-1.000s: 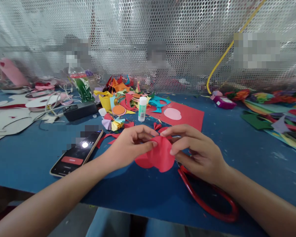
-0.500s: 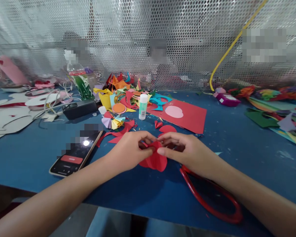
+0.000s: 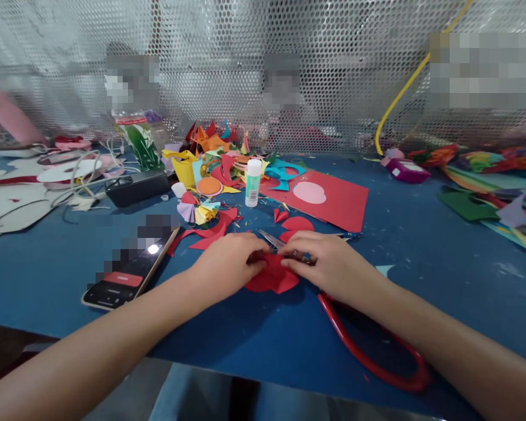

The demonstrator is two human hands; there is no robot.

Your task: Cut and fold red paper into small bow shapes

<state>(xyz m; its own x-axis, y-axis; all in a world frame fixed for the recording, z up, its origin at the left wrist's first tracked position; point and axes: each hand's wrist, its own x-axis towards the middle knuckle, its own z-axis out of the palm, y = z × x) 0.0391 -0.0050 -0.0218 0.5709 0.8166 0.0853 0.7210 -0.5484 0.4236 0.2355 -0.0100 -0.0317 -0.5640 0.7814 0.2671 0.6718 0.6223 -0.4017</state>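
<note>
Both hands meet over a small red paper piece (image 3: 272, 279) pressed down on the blue table (image 3: 438, 257). My left hand (image 3: 225, 264) pinches its left edge and my right hand (image 3: 324, 263) pinches its right edge. The paper looks folded and lies flat, partly hidden by my fingers. Large red-handled scissors (image 3: 368, 356) lie under my right wrist, their blades (image 3: 272, 238) poking out beyond my fingers.
A phone (image 3: 129, 266) lies at the left. A glue stick (image 3: 253, 183) stands behind my hands beside a pile of coloured paper scraps (image 3: 210, 169) and a red sheet (image 3: 333, 202) bearing a pink oval. A bottle (image 3: 138, 143), a black box (image 3: 135, 187) and more paper (image 3: 486, 187) line the table before a mesh screen.
The red paper was held up and open a second ago; my hands have folded it smaller and lowered it onto the table, moving slightly away from me.
</note>
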